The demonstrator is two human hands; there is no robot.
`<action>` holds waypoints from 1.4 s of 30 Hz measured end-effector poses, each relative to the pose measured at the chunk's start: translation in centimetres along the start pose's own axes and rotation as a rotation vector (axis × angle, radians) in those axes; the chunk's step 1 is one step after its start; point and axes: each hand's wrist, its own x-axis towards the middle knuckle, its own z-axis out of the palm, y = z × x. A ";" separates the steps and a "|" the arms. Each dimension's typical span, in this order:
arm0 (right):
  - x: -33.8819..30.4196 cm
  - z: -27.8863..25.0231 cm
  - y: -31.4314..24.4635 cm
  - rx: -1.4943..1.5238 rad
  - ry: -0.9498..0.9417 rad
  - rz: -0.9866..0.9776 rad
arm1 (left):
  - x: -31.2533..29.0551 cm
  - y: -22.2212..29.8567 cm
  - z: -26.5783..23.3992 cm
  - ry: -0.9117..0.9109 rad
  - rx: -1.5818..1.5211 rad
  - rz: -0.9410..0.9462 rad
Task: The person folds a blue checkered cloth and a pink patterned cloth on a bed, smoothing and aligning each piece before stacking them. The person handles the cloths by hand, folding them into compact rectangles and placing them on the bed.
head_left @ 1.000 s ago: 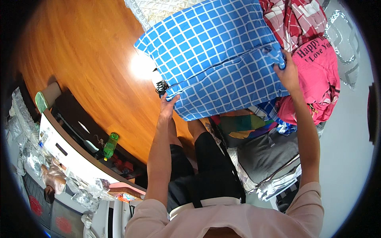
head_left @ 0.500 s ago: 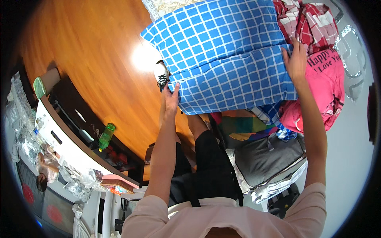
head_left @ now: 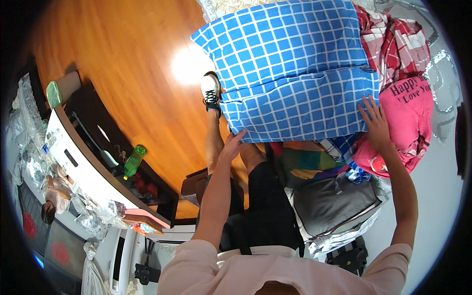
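Observation:
A blue cloth with a white check pattern (head_left: 290, 49) lies spread in front of me, its nearer part folded over in a wide band. My left hand (head_left: 233, 144) pinches the band's near left corner. At the near right corner my right hand (head_left: 376, 125) rests with its fingers spread, partly on the cloth's edge. Right beside that hand is a pink garment (head_left: 405, 110) with dark lettering. Red and white checked fabric (head_left: 393, 46) lies crumpled beyond it.
Below the cloth are a multicoloured fabric (head_left: 307, 162) and a dark grey folded item (head_left: 334, 204) in a stack. On the left, a white-fronted cabinet (head_left: 83, 164) carries a green bottle (head_left: 134, 162). My shoe (head_left: 211, 91) stands on the wooden floor (head_left: 132, 64).
My left hand has moved from the cloth's left edge to its near corner. The right hand has slid nearer to me along the right edge. The view has shifted slightly.

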 end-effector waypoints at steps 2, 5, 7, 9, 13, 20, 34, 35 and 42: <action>-0.3 -0.6 0.2 0.104 -0.012 0.041 | -0.1 0.3 0.4 -0.014 -0.056 0.020; 0.1 -2.6 0.5 0.403 -0.039 0.077 | -1.8 1.2 0.4 -0.070 -0.059 0.080; 0.1 -3.6 0.6 0.523 0.008 0.102 | -3.8 2.7 0.0 -0.142 -0.022 0.140; 0.2 -5.3 1.0 0.576 0.041 0.100 | -7.0 4.4 -0.5 -0.168 -0.007 0.106; -0.3 -9.1 2.4 0.784 0.016 0.138 | -14.2 7.9 0.6 -0.068 0.079 0.120; -2.7 -7.1 -0.8 1.064 0.053 0.193 | -19.2 11.8 -0.7 -0.067 0.571 0.580; -2.6 -5.2 -1.6 1.278 -0.115 0.418 | -17.9 13.7 -2.7 -0.179 1.530 0.497; -2.0 -6.5 0.4 1.286 -0.059 0.398 | -17.9 14.5 -1.9 -0.191 1.444 0.611; 3.5 -4.3 4.3 1.657 0.211 0.760 | -15.5 18.7 -0.3 0.098 0.683 0.526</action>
